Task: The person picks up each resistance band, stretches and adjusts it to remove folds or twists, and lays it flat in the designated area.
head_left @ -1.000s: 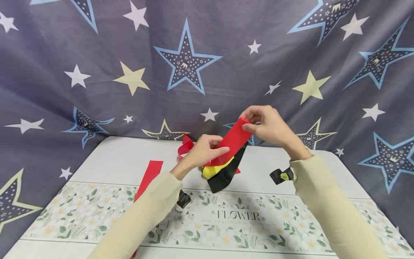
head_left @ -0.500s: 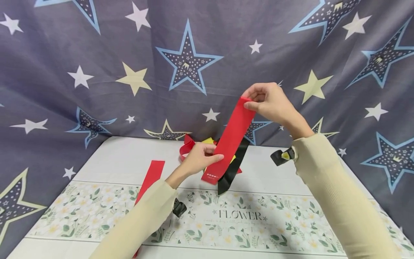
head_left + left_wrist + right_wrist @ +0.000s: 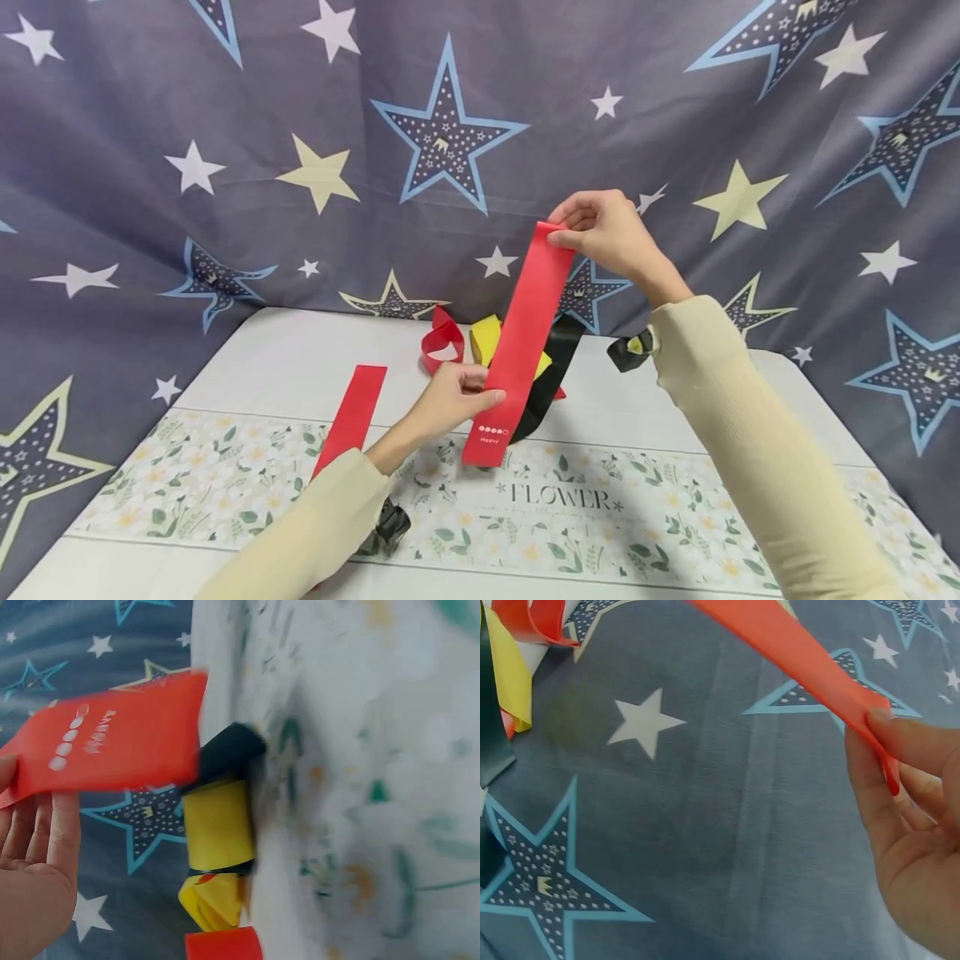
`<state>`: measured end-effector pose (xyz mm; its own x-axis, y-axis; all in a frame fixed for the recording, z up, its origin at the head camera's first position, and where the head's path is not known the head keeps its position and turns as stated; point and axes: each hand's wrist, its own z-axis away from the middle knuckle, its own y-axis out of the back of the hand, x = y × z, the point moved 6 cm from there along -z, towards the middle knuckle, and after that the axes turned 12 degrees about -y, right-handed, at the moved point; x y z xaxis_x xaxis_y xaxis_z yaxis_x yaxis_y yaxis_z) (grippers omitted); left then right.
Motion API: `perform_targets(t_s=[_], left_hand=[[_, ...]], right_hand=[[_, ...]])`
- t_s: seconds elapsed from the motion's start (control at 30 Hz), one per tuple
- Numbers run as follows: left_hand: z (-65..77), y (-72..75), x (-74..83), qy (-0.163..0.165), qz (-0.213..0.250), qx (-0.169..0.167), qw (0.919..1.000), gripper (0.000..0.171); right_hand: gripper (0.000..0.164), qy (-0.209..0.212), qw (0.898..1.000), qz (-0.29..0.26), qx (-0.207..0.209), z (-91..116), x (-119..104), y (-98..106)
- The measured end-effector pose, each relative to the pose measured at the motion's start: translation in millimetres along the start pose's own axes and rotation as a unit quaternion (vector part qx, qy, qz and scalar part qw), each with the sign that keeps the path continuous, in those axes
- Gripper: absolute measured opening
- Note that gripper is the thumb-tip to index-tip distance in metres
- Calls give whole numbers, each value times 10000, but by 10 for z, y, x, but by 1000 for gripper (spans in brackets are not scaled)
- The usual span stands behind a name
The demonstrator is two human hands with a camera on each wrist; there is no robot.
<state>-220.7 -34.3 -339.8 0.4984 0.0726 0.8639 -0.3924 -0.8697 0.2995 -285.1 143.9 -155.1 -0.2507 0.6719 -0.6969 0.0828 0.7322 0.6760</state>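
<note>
A flat red resistance band (image 3: 528,308) is held up between both hands, slanting down toward me. Four dots, a ring and the word "Heavy" are printed near its lower end. My right hand (image 3: 611,233) pinches the upper end between thumb and fingers, as the right wrist view also shows at the band (image 3: 802,664). Lower down, my left hand (image 3: 448,404) holds the band's left edge, thumb in front and fingers behind. Behind it lie a yellow band (image 3: 484,335) and a black band (image 3: 558,358), both partly hidden by the red one.
A curled red band (image 3: 442,333) sits at the table's back edge. To the left, another red band (image 3: 352,417) lies flat, partly under my left sleeve. The white table has a floral cover (image 3: 555,533); a star-patterned curtain (image 3: 247,150) hangs behind.
My right hand has risen, then shifted slightly left, with the band's upper end. My left hand has slid lower, and the printed lower end has come into view, away from the yellow and black bands.
</note>
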Motion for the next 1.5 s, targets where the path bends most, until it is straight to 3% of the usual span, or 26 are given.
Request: perform_targets(t_s=[0.17,0.3,0.53,0.7,0.9,1.5], left_hand=[[193,-2,-26,236,217,-160,9994,17],[352,3,-82,501,383,-280,9976,19],[632,53,-154,1242,716,-246,9894,24],[818,140,-152,1493,764,-386,9851,32],[1046,221,-214,1940,1182,-466,9727,45],[1546,407,-327,2523,2056,-796,9422,52]], right_hand=[[19,-63,9999,-31,80,-70,43,-153],[19,-53,9999,-143,53,-114,45,-318],[15,-116,9995,-269,-83,-177,46,-655],[15,-193,9989,-332,-274,-187,61,-924],[14,-267,9981,-271,-490,-181,73,-1265],[9,-234,9945,-406,-935,-63,126,-2055]])
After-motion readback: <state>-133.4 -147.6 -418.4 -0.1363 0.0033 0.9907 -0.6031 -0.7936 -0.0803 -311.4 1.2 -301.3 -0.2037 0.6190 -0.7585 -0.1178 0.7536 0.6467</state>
